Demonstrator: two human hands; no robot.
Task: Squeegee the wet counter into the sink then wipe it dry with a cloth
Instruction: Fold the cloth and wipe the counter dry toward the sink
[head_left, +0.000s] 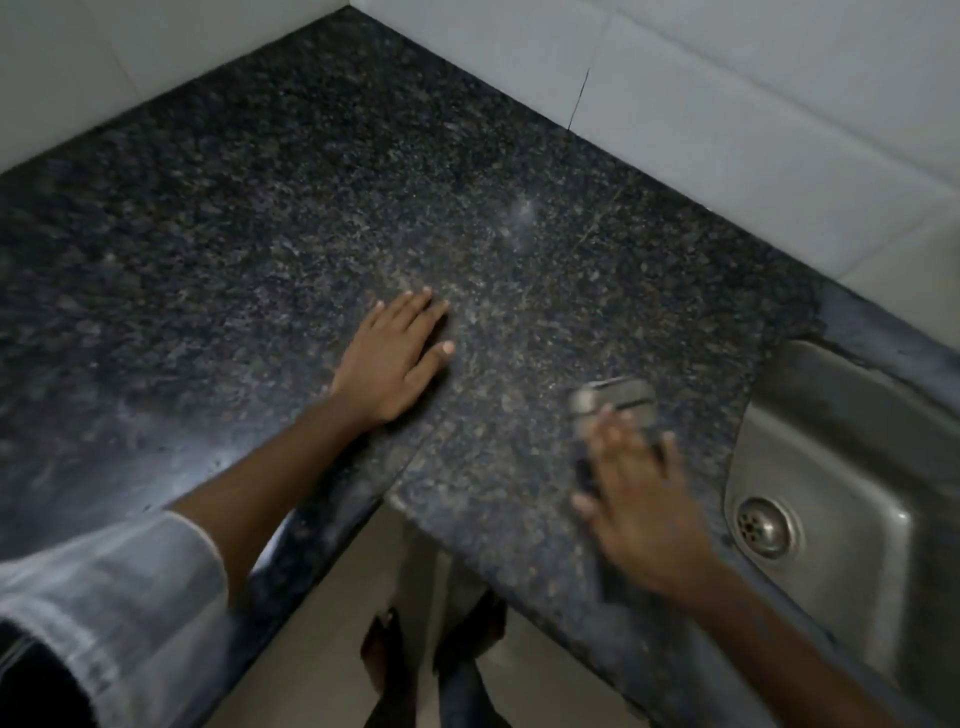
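The dark speckled granite counter (291, 218) fills the corner between two tiled walls. My left hand (395, 358) lies flat on it, palm down, fingers spread and holding nothing. My right hand (639, 499) is blurred and sits over a grey squeegee (615, 397), whose head pokes out past the fingertips close to the sink edge. The grip on its handle looks loose and is hard to make out. The steel sink (852, 447) lies at the right, with its round drain (763, 527) showing. No cloth is in view.
White tiled walls (727, 104) close off the back and the left of the counter. The counter's front edge runs diagonally from lower left to lower right. Below it I see a pale floor and my feet (384, 654).
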